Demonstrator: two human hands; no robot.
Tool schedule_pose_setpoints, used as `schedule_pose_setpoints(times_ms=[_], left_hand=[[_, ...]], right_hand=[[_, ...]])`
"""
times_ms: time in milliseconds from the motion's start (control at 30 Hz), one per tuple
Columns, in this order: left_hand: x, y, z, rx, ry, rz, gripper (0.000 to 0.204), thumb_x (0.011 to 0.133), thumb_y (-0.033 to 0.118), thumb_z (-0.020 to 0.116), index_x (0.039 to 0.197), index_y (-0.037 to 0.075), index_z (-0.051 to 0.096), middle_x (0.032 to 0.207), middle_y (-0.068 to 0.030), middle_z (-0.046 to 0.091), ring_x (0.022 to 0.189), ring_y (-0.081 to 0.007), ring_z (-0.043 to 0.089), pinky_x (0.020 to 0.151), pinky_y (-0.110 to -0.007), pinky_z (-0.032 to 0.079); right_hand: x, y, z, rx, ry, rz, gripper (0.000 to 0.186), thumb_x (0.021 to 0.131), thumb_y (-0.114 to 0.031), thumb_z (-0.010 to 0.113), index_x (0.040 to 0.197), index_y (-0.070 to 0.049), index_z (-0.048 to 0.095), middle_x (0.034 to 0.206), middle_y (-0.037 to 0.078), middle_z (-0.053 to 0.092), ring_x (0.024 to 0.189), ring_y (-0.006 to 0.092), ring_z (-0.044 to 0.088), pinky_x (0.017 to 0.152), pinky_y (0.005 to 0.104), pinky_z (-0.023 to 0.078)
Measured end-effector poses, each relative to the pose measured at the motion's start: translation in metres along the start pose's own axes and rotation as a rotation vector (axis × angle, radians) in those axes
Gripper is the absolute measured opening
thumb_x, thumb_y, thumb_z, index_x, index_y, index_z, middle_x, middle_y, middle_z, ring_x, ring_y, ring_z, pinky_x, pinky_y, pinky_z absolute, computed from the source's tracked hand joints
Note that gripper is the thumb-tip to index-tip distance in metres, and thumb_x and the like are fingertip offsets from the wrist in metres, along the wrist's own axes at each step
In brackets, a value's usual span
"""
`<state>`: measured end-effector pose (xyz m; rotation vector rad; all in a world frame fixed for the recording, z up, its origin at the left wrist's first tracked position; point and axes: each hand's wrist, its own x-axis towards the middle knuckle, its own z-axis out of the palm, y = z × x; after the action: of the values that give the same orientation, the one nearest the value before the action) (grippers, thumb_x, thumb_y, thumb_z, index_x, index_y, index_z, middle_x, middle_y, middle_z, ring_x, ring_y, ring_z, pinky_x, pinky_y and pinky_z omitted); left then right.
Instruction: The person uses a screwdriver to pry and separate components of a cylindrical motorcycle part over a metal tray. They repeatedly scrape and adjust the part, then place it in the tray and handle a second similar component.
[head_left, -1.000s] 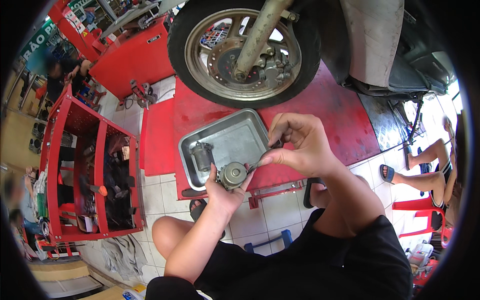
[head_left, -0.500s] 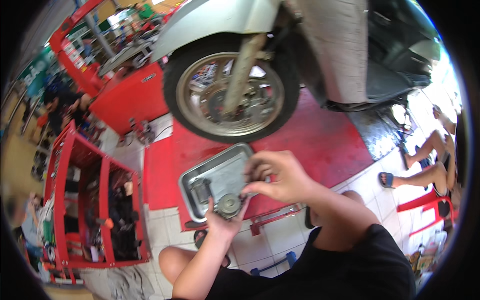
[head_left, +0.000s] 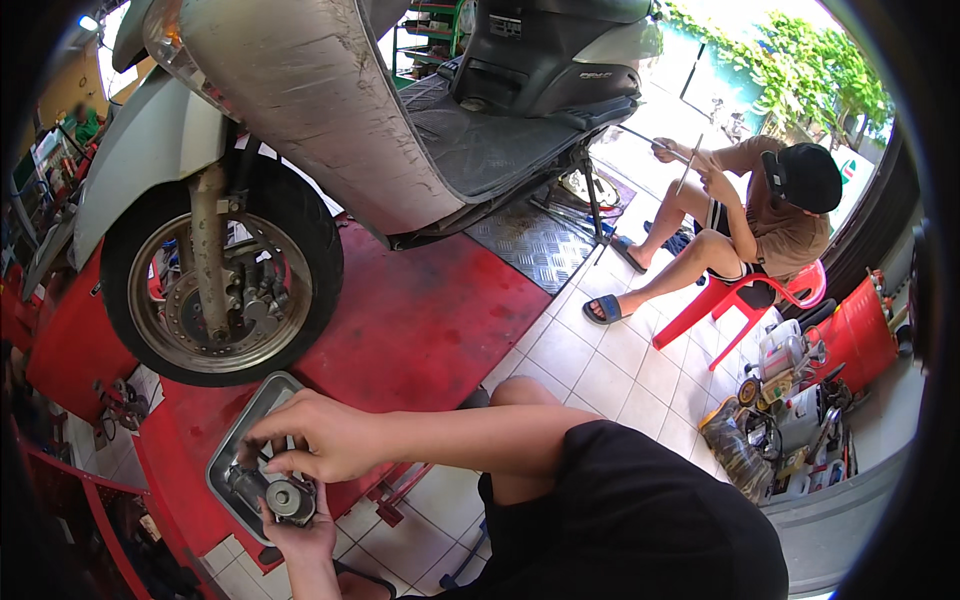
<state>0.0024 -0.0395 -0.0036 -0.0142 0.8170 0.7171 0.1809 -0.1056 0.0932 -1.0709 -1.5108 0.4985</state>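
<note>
My left hand (head_left: 308, 538) is wrapped round a grey metal part (head_left: 291, 501) with a stepped, round face that points up. Just above it, my right hand (head_left: 325, 435) has its fingers bent in toward the thumb. Whatever may lie between those fingertips is too small or hidden to make out. Beneath both hands rests a shallow metal tray (head_left: 216, 470), partly covered by them. A dark cylindrical part (head_left: 246, 486) is beside the held part, over the tray.
A scooter's front wheel (head_left: 222, 272) stands beyond the tray on a red lift platform (head_left: 420, 330). To the right, a person (head_left: 790, 215) sits on a red plastic chair (head_left: 735, 305), holding a thin rod. Bottles and tools (head_left: 800, 430) crowd the right wall.
The view has swung right, bringing the seated person fully into sight. My right hand has moved from the tray's right side to above the tray. The metal part stays in my left hand.
</note>
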Motion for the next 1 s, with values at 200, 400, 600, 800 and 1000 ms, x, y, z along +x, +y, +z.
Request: schedule_pose_setpoints(times_ms=[200, 400, 600, 800, 1000], left_hand=[[0.006, 0.006, -0.002, 0.018, 0.014, -0.010, 0.051, 0.103, 0.045, 0.035, 0.135, 0.011, 0.055, 0.133, -0.0076, 0.061, 0.126, -0.0262, 0.056, 0.110, -0.047, 0.044], [-0.004, 0.001, 0.007, 0.040, 0.005, 0.006, 0.048, 0.104, 0.040, 0.035, 0.137, 0.011, 0.055, 0.135, -0.0061, 0.060, 0.126, -0.0268, 0.057, 0.106, -0.046, 0.049], [-0.003, 0.005, 0.005, 0.029, 0.023, -0.011, 0.048, 0.104, 0.041, 0.033, 0.135, 0.012, 0.056, 0.135, -0.0059, 0.060, 0.128, -0.0263, 0.056, 0.109, -0.048, 0.046], [-0.002, 0.004, 0.004, 0.028, 0.016, 0.010, 0.049, 0.104, 0.043, 0.032, 0.134, 0.012, 0.056, 0.134, -0.0062, 0.061, 0.128, -0.0260, 0.056, 0.110, -0.049, 0.045], [-0.002, 0.006, 0.000, 0.030, -0.008, -0.006, 0.054, 0.103, 0.049, 0.033, 0.140, 0.013, 0.049, 0.137, -0.0082, 0.057, 0.129, -0.0256, 0.054, 0.112, -0.048, 0.042]], right_hand=[[0.002, 0.001, 0.000, 0.000, 0.003, 0.036, 0.029, 0.077, -0.004, 0.078, 0.104, 0.002, 0.067, 0.084, 0.013, 0.070, 0.071, 0.0195, 0.069, 0.058, 0.0321, 0.053], [0.000, 0.016, 0.006, 0.098, -0.035, -0.059, 0.035, 0.073, -0.010, 0.084, 0.100, 0.003, 0.065, 0.085, 0.012, 0.071, 0.072, 0.0224, 0.069, 0.062, 0.0333, 0.055], [0.001, 0.004, 0.002, -0.011, -0.073, 0.018, 0.032, 0.079, -0.002, 0.075, 0.108, 0.005, 0.064, 0.093, 0.014, 0.072, 0.077, 0.0247, 0.071, 0.065, 0.0346, 0.056], [-0.001, 0.004, 0.003, 0.088, -0.147, 0.152, 0.035, 0.073, -0.008, 0.082, 0.103, 0.002, 0.067, 0.092, 0.018, 0.071, 0.080, 0.0286, 0.070, 0.068, 0.0369, 0.054], [0.001, -0.006, 0.002, 0.003, -0.146, 0.084, 0.029, 0.075, -0.005, 0.081, 0.099, 0.004, 0.067, 0.088, 0.013, 0.071, 0.074, 0.0249, 0.068, 0.062, 0.0357, 0.052]])
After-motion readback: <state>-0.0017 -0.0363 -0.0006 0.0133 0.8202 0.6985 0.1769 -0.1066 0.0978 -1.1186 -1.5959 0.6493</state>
